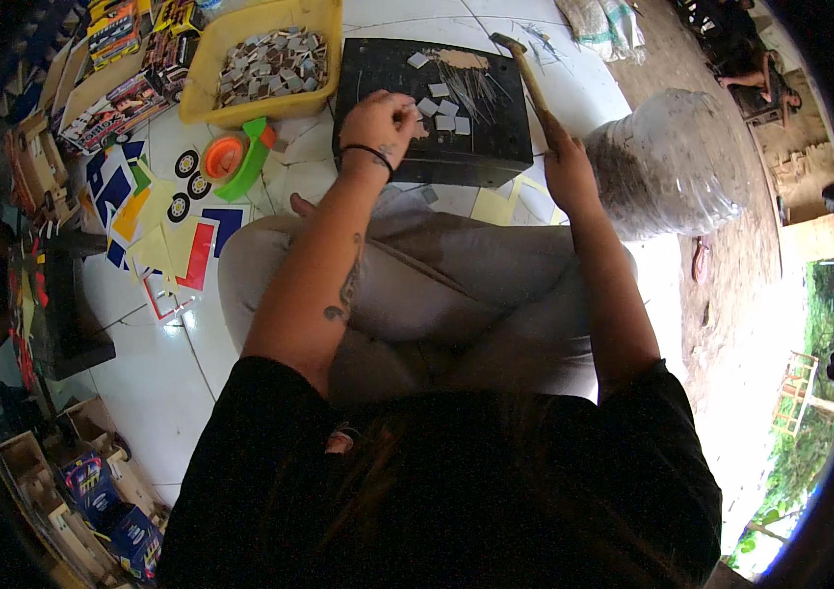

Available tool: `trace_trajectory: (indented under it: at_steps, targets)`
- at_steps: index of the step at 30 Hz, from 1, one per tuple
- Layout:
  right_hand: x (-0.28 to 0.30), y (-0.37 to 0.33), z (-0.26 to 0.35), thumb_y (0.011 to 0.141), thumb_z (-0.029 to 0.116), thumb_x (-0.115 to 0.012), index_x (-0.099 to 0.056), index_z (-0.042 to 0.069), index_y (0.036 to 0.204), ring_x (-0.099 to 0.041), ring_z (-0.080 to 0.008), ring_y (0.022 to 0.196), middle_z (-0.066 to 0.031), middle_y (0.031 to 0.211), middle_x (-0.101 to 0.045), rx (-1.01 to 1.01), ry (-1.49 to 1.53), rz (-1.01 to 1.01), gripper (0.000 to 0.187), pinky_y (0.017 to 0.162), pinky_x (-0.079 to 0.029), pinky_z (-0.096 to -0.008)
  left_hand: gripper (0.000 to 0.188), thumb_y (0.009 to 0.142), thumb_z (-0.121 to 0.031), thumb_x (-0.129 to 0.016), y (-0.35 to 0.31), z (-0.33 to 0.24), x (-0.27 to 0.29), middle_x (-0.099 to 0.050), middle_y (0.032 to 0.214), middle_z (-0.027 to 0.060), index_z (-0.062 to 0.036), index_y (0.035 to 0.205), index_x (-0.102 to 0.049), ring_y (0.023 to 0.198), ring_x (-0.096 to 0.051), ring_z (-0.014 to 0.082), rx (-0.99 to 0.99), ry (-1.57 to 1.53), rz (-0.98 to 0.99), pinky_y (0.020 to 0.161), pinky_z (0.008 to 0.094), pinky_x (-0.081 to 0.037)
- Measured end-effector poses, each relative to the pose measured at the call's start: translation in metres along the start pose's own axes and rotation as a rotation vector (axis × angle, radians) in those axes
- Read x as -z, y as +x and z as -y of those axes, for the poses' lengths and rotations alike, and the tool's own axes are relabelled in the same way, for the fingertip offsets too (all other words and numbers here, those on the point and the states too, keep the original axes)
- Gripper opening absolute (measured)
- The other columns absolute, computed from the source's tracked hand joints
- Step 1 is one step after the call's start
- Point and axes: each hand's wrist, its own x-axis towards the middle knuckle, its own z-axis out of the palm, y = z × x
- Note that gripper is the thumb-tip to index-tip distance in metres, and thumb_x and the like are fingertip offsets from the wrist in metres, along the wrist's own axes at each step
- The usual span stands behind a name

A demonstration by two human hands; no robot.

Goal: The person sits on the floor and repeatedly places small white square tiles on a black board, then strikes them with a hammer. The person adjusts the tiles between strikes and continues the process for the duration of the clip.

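Note:
My left hand (375, 128), with a dark band at its wrist, is over the left part of a black box (437, 169). Its fingers are curled in a pinch, and what they hold, if anything, is too small to tell. Just right of them, several small pale square pieces (438, 90) lie on the box top. Behind these are thin wire-like strips (476, 90) and a patch of tan bits (463, 60). My right hand (569, 169) is closed round the handle of a hammer (535, 93), its head pointing away beyond the box's right edge.
A yellow tub (193, 98) full of small square pieces stands at the far left. Nearer lie a green tape dispenser (258, 157), black toy wheels (186, 163) and coloured sheets (132, 211). Toy trucks (132, 106) line the left. A bulging plastic sack (672, 162) stands at the right.

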Motion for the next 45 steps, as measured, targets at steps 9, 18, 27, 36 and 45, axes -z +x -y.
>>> trace_trajectory:
  at_steps: [9,18,27,36,45]
  targets:
    - [-0.018,0.014,0.022,0.082,0.012,-0.055,-0.043,0.009,0.129,-0.049,-0.0383,0.107,-0.0227,0.112,-0.051,0.222,-0.344,-0.253,0.049,0.09,-0.042,-0.0427,0.067,0.072,-0.035,-0.072,0.089,0.071,0.05,-0.062,0.104,0.0171,0.0037,0.121,-0.048,0.088,-0.061,0.0265,0.528,-0.173,-0.263,0.079,0.0345,-0.049]
    - [-0.066,0.107,0.06,0.079,0.027,-0.057,-0.067,0.006,0.087,-0.064,-0.0332,0.078,-0.015,0.082,-0.066,0.071,-0.475,0.138,0.024,0.074,-0.051,-0.0431,0.042,0.072,-0.041,-0.07,0.04,-0.006,0.019,-0.056,0.107,0.0084,-0.0137,0.103,-0.065,0.104,-0.052,0.0289,0.119,0.44,0.371,0.091,0.0399,-0.043]
    - [-0.039,0.096,0.036,0.069,0.02,-0.068,-0.065,0.0,0.079,-0.064,-0.0292,0.067,-0.0177,0.073,-0.065,0.107,-0.039,0.096,0.023,0.065,-0.051,-0.0368,0.016,0.076,-0.014,-0.069,0.012,-0.034,0.023,-0.064,0.081,0.0108,-0.0055,0.087,-0.061,0.072,-0.063,0.0234,0.181,0.044,0.294,0.067,0.033,-0.05]
    - [-0.03,0.067,0.041,0.076,0.004,-0.065,-0.063,-0.001,0.093,-0.06,-0.0115,0.074,-0.0064,0.081,-0.065,-0.014,0.635,0.236,0.018,0.069,-0.047,-0.0237,0.016,0.075,-0.006,-0.067,-0.001,-0.027,0.007,-0.062,0.081,0.0118,-0.0025,0.089,-0.059,0.069,-0.061,0.0226,0.005,-0.028,0.25,0.064,0.0324,-0.05]
    - [-0.067,0.056,0.061,0.079,0.009,-0.065,-0.064,0.0,0.085,-0.063,-0.0144,0.074,-0.0085,0.082,-0.067,0.088,0.738,0.179,0.012,0.069,-0.049,-0.0267,0.015,0.074,-0.013,-0.07,0.004,-0.021,0.002,-0.062,0.076,0.011,-0.0043,0.083,-0.063,0.067,-0.062,0.0219,0.118,-0.089,0.354,0.062,0.0318,-0.049]
